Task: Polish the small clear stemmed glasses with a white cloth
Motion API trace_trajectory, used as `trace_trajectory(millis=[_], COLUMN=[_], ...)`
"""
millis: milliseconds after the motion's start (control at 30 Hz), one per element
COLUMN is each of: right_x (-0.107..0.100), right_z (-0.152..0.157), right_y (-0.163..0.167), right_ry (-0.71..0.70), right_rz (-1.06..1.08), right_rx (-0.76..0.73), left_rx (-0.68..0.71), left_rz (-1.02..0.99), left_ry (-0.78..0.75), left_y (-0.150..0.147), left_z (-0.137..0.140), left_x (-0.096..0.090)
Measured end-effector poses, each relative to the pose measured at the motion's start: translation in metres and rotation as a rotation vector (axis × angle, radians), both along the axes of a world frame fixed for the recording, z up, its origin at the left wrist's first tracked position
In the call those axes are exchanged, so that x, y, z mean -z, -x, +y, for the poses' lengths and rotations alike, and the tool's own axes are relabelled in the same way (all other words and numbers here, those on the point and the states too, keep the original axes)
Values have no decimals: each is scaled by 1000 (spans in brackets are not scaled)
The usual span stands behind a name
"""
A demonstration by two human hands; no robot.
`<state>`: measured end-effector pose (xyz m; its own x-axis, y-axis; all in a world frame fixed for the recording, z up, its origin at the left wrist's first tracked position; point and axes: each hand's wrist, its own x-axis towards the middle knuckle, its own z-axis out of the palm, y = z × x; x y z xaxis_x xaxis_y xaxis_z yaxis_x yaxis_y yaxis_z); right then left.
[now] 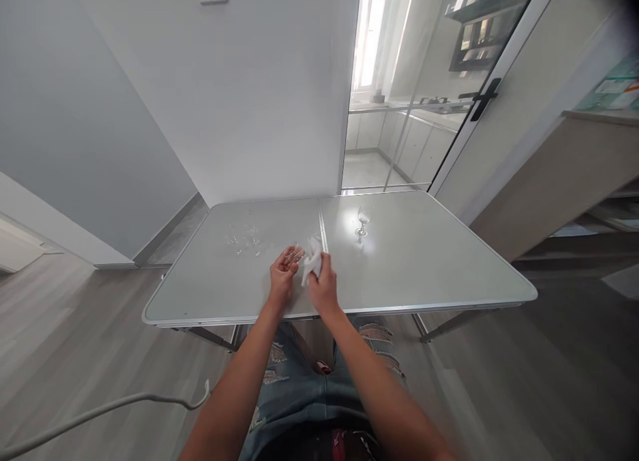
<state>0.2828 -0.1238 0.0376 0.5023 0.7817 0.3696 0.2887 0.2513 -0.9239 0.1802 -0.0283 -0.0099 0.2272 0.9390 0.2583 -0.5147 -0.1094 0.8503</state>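
My left hand [283,272] is closed around a clear drinking glass [295,253], held just above the table; fingers and cloth hide part of it, so its full shape does not show. Bunched in my right hand [324,285] is a white cloth [313,256], which meets the right side of that glass. Farther back, to the right of the table's seam, a small stemmed wine glass [363,221] stands upright on its foot. Scattered clear drops of water [244,238] lie on the left half of the table.
The pale folding table [424,268] has a metal rim and a centre seam. A white wall [259,115] rises behind it. At the back right is a glass door [399,135] with a black handle. A grey hose [124,400] crosses the lower left; wooden shelving [559,175] stands right.
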Motion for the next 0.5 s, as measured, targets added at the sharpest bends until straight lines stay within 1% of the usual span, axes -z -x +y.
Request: trace_trajectory(millis=[67,133,200,233,300,400,467,500], right_x=[2,8,15,17,19,19,18,17], right_z=[5,8,10,11,12,15,18,19], right_y=[13,18,13,8,-4,-22,-32,-37], right_ry=[-6,60,142,161,152,129,125,123], right_rz=[-65,-168,-307,-376,-464,-458,-376,-312], right_rx=[-74,-68,-62,-80,-135,-194,-255,-315], left_rx=[-4,-17,-29,-34,-42,-28,-1,13], left_rz=[12,1,-24,-36,-54,-55,-58,-64], left_ry=[7,17,23,25,24,17,17,18], left_y=[2,3,4,4,3,1,1,1], left_z=[1,1,2,2,2,3,3,3], left_x=[1,1,1,1,2,4,4,4])
